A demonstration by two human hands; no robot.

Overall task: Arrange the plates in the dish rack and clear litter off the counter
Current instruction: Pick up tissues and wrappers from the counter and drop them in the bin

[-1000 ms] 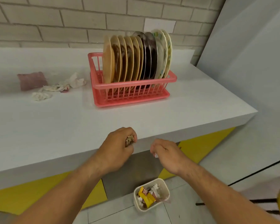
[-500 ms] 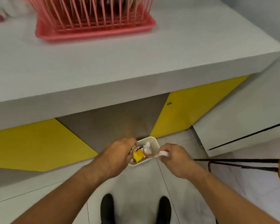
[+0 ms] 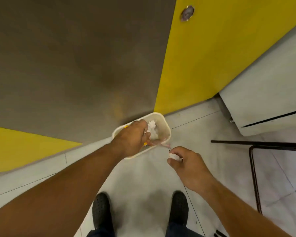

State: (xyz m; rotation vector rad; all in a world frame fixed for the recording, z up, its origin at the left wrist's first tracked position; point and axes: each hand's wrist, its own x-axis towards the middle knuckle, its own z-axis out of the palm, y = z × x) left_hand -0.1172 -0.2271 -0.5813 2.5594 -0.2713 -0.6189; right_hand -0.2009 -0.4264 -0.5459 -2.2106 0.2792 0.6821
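Pale floor tiles [image 3: 143, 178] carry a cream rounded plastic bin [image 3: 167, 128]. The right hand [image 3: 189, 167] pinches a crumpled white tissue [image 3: 173, 156] just outside the bin's near-right rim. The bin lies forward-left of it. The left hand [image 3: 131, 139] curls over the bin, and I cannot tell whether it grips anything.

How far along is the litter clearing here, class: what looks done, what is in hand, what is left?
Done: crumpled tissue lies in the bin. In hand: the left hand is over the bin; the right hand pinches a white wad outside its rim. Left: drop that wad. The counter and rack are out of view.
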